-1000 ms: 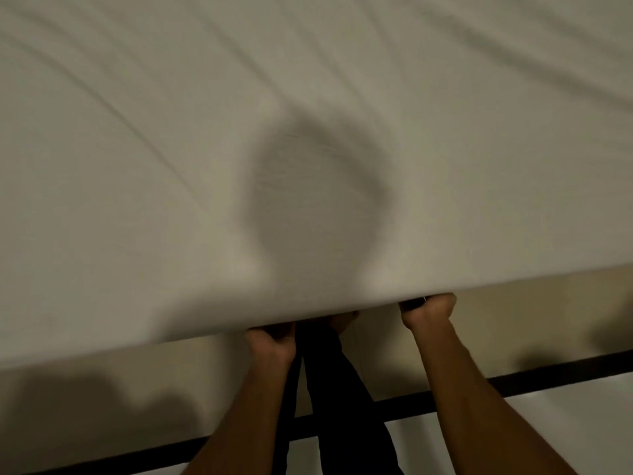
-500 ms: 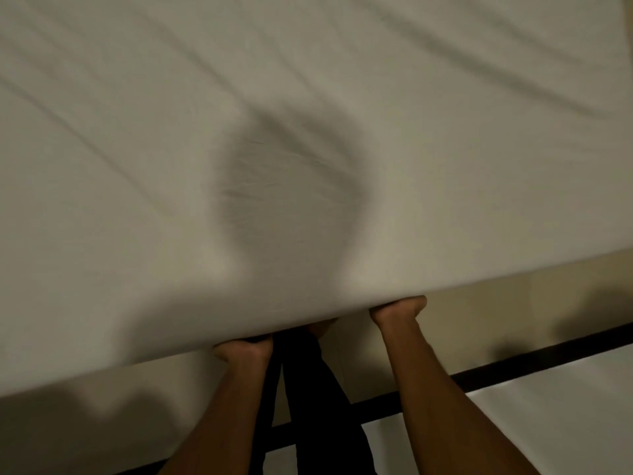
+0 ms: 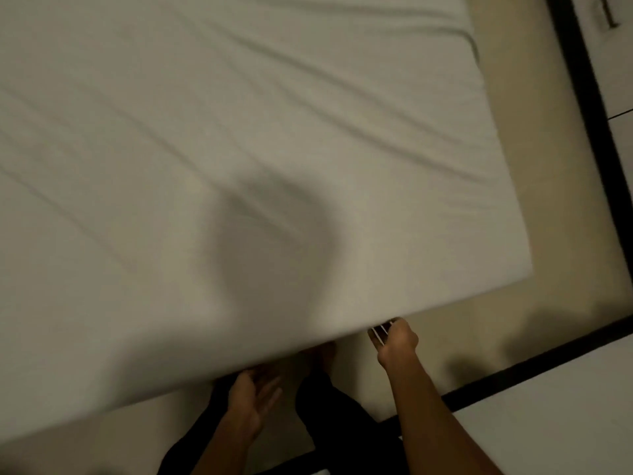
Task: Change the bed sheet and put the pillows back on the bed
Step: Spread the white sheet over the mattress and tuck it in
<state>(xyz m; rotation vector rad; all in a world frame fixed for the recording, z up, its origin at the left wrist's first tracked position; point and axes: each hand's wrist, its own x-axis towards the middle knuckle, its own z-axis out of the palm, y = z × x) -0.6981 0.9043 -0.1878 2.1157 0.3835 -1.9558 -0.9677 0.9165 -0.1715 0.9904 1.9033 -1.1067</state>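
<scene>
A white bed sheet covers the mattress and fills most of the view, with long creases across it. The bed's near edge runs diagonally from lower left up to its right corner. My left hand hangs just below that edge, palm up, fingers loose and spread, holding nothing. My right hand sits at the edge further right, fingers curled round a fold of the sheet's hem that shows as pale strips. No pillow is in view.
Beige floor lies to the right of the bed and under its near edge. A black band borders white tiles. My dark trouser legs stand between my arms, close to the bed.
The view has swung right, bringing the bed's right corner into sight. My left hand has let go of the sheet's edge and dropped open; my right hand stays curled at the edge.
</scene>
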